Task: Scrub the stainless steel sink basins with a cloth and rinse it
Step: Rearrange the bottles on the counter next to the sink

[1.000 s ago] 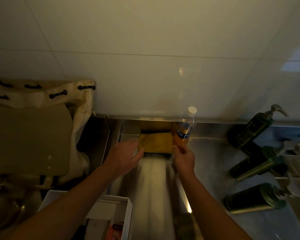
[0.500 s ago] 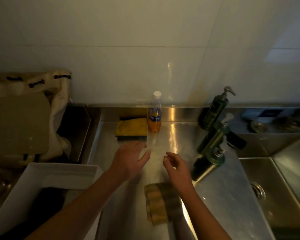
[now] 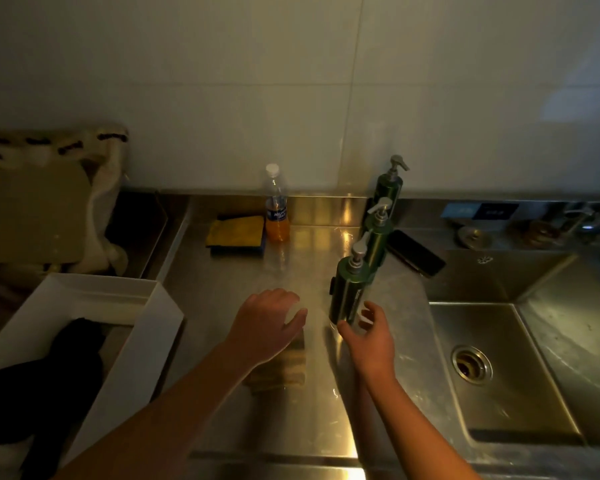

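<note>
Shown in steel grey is the counter [image 3: 222, 282]; marked are a yellow cloth [image 3: 236, 230], a brown-striped cloth [image 3: 288, 370], a bottle [image 3: 277, 220] of orange liquid with blue label and white cap, dark green pump bottles [image 3: 347, 296] and a white box [image 3: 136, 358].

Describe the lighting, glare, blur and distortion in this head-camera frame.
Head view: dim, yellowish light; warm glare on the steel counter near the backsplash; the inside of the white box is lost in shadow; the left hand and right hand look slightly soft, as does the striped cloth under the left; wide-angle distortion leans the pump bottles.
</note>
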